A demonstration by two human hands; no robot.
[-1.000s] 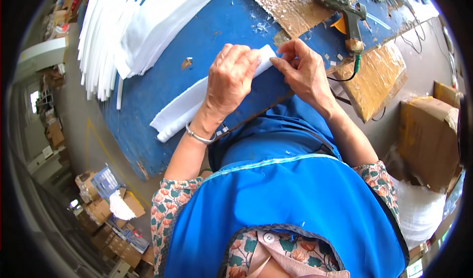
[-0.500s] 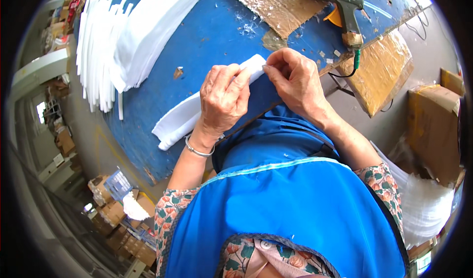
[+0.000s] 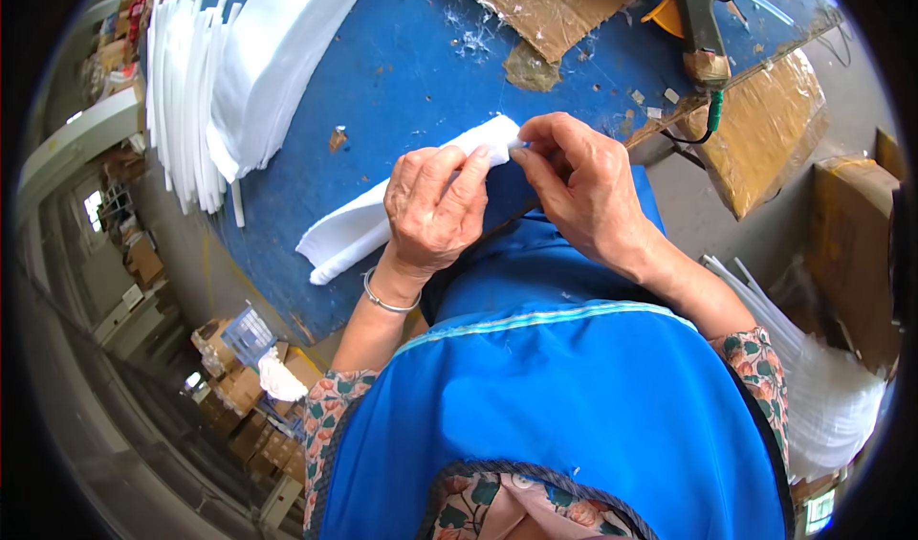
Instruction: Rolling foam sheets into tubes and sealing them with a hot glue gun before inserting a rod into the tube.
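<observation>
Two hands are holding a white folded strip (image 3: pixel 382 217) on the blue desk (image 3: pixel 402 71). The left hand (image 3: pixel 435 210) is pressing it flat while the right hand (image 3: pixel 583 191) is pinching its end, so pressing evenly looks best.

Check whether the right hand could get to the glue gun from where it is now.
Probably yes. The right hand pinches the end of the white strip together with the left hand, and the glue gun lies on the blue table just beyond it, with only bare tabletop and small scraps between. It would have to let go first.
</observation>
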